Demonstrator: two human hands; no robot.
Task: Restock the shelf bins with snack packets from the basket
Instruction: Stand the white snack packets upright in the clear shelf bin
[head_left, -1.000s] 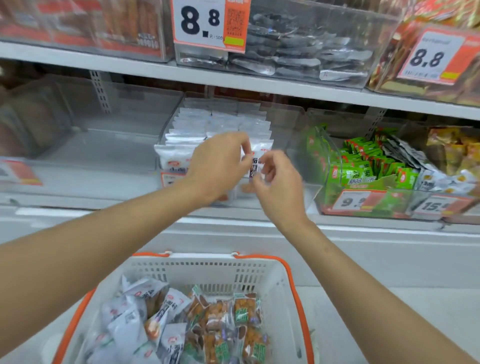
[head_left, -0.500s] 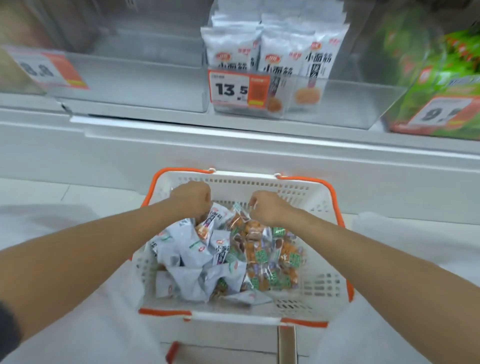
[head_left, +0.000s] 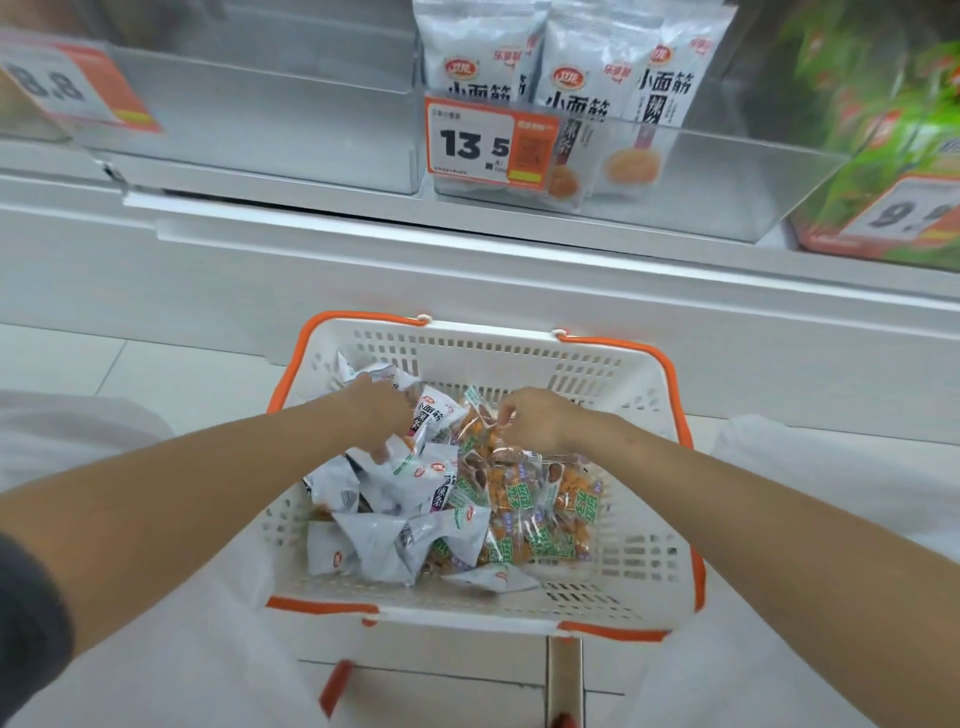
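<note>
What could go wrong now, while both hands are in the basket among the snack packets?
1. The white packets and the orange packets overlap in the middle of the basket. The left hand is among the white ones and the right hand is at the orange ones, so a wrong kind may end up in the 13.5 bin.
2. The standing bags in that bin are upright at its front; pushing more in could tip them.

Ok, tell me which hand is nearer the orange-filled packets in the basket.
Right. The right hand touches the orange-filled packets; the left hand is on the white packets beside them.
</note>
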